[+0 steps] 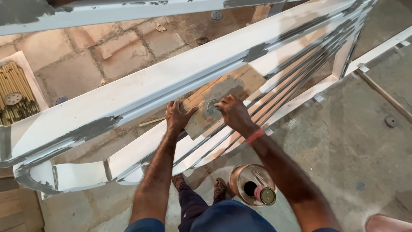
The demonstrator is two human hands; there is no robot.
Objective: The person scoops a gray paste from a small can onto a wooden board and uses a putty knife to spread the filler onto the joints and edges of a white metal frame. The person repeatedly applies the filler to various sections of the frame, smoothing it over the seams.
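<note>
Wooden board (223, 101) under left hand (178, 117) grip, right hand (231, 111) on grey putty (211, 107)

Rough wood board (223, 101) w/ matt grey putty (211, 107); white-painted frame (141, 90).

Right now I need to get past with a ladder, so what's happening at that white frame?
A person leans over a white-painted frame patched with grey filler. The left hand steadies a wooden board smeared with grey putty, which rests on the frame. The right hand presses into the putty on the board; whether it holds a tool is unclear. An open metal can stands on the floor by the person's feet.
</note>
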